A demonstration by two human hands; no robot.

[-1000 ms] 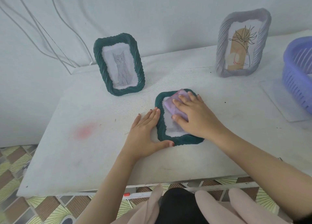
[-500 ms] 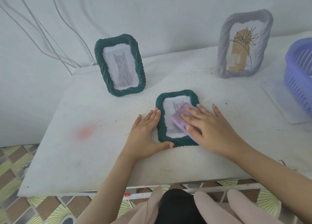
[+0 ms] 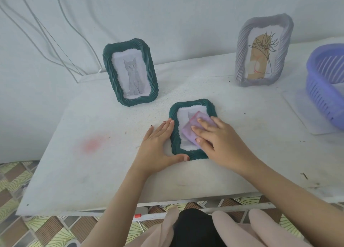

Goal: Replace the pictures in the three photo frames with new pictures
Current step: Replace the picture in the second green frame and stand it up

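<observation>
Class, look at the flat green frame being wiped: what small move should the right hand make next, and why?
Probably slide the purple cloth down toward the near edge of the flat green frame: the right hand presses it mid-pane, the lower strip lies uncovered, and the left hand braces the frame's side.

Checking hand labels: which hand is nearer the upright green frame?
Left. The left hand rests against the flat green frame, down-right of the upright green frame; the right hand, pressing the purple cloth, sits farther right.
</observation>
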